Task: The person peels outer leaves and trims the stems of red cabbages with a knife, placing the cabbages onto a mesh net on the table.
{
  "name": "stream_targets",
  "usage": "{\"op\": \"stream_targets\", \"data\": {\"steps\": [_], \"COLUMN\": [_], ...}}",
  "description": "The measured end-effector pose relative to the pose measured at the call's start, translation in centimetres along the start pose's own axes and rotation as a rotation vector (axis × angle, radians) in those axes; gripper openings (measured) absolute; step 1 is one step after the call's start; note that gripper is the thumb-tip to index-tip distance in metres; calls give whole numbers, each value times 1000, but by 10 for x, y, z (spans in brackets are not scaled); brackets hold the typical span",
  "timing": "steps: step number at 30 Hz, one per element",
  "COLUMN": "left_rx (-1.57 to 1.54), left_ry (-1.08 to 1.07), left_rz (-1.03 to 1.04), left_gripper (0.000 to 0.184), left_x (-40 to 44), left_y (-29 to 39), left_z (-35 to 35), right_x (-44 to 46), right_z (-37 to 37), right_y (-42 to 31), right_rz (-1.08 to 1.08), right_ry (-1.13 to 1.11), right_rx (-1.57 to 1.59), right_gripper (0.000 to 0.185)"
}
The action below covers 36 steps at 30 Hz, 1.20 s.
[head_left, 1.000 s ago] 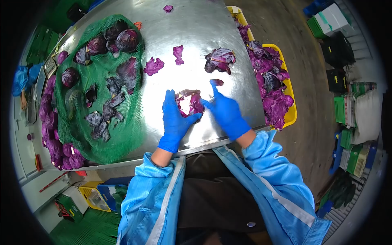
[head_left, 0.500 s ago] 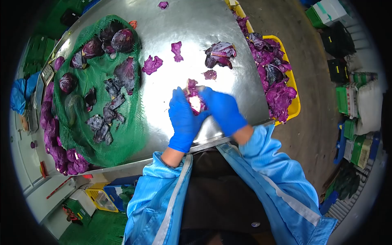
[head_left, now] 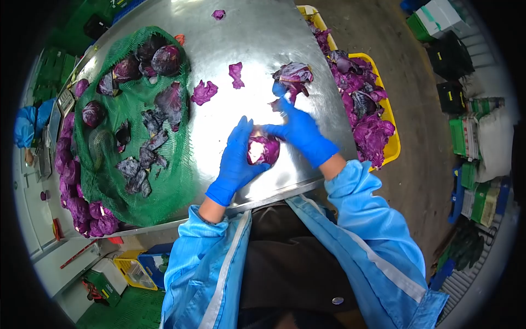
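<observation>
A red cabbage (head_left: 268,148) with a pale cut patch sits on the metal table in front of me. My left hand (head_left: 234,162), in a blue glove, is wrapped round its left side. My right hand (head_left: 303,133), gloved too, is at the cabbage's upper right with thumb and fingers spread wide. Its thumb points toward the cabbage top, while its blurred fingertips reach a heap of loose purple leaves (head_left: 294,74). Whether those fingertips touch a leaf is unclear. Two torn leaf pieces, one large (head_left: 204,92) and one narrow (head_left: 236,75), lie farther left.
On the left, a green net bag (head_left: 170,194) holds whole cabbages and dark leaves. Cabbages (head_left: 70,171) line the table's left edge. Yellow crates (head_left: 392,137) of leaves stand along the right edge. Another person's blue sleeve (head_left: 25,125) shows at far left.
My right hand has moved off the cabbage, opening up toward the leaf heap. My left hand keeps hold of the cabbage, which now shows more of its purple side.
</observation>
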State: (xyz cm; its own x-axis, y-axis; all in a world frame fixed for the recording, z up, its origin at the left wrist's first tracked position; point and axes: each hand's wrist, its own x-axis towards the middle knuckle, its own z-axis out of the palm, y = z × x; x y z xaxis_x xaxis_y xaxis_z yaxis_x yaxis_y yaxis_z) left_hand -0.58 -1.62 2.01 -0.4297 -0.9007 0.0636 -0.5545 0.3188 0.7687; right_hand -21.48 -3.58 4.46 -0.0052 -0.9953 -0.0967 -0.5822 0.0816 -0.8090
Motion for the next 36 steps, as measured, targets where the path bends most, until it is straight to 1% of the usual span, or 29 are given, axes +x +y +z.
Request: {"op": "stream_targets", "data": {"steps": [1,2,3,4,6,7,8,10,11,12,14,16,17,18,20,21,22,23,24,25,26,27,28,30,31,32,33,34,36], "left_rx": [-18,-35,-70,-170,-226,-164,-222,-292,-290,-302,-309,-471,-472,-474,-71,-54,-55,-115,-179,-69,-70,-182,-146,-108,-77,-45,-12,-160,-513], "left_ry": [-14,-33,44,124,137,239,230,209,212,176,135,100,27,27,-149,-123,-121,-9,102,162,156,103,140,172,177,188,209,238,201], "left_rz": [-10,-26,-118,-158,-300,-260,-303,-273,-272,-252,-227,-193,-170,-176,51,7,11,-103,-221,-220,-225,-251,-241,-234,-185,-130,-63,-43,-165], "left_gripper": [114,116,118,120,119,117,113,111,111,111,111,107,110,110,114,117,117,117,117,117,117,117,118,118,117,117,119,121,122], "left_x": [5,6,-1,-6,-8,-7,-3,0,1,1,-2,-8,-6,-1,17,20,15,5,3,2,4,10,7,-2,-7,-10,-17,-23,-28], "left_y": [8,12,11,5,5,4,0,-1,-4,-6,-12,-20,-26,-22,-2,4,2,-7,0,8,9,9,10,15,17,19,19,12,-2], "left_z": [-3,-4,-2,8,34,42,42,35,32,29,24,22,17,12,-5,-2,9,25,32,40,39,39,42,45,44,43,43,46,41], "right_x": [0,2,0,-1,-1,0,3,6,4,11,27,15,12,2,-13,-17,-19,-23,-24,-26,-30,-30,-27,-11,1,24,24,20,11], "right_z": [5,3,10,15,11,7,8,10,11,12,15,5,-4,-8,-12,-1,6,10,8,5,3,1,3,6,0,-8,-7,-6,6], "right_y": [-8,-11,-4,1,4,5,13,21,22,36,78,63,49,28,-1,14,19,24,19,13,5,-6,-2,14,19,44,45,48,40], "right_rz": [48,2,60,117,116,111,113,90,45,39,231,213,230,231,-115,-133,-150,-111,-109,-79,-43,23,26,83,125,287,210,140,149], "right_ry": [-165,-308,-247,-186,-219,-248,-247,-204,-118,-118,-82,-21,-94,-100,58,-76,-206,-206,-203,-212,-222,-249,-250,-250,-67,-202,-178,-159,-13], "right_rx": [-23,-101,-25,49,63,78,77,189,-36,-32,-286,-451,-476,-477,-78,-47,-14,-63,-67,-136,-200,-228,-225,5,62,-103,-55,-9,-203], "right_gripper": [79,67,61,55,56,57,57,52,42,42,34,32,38,38,52,58,65,63,63,62,61,57,57,55,55,55,53,52,48]}}
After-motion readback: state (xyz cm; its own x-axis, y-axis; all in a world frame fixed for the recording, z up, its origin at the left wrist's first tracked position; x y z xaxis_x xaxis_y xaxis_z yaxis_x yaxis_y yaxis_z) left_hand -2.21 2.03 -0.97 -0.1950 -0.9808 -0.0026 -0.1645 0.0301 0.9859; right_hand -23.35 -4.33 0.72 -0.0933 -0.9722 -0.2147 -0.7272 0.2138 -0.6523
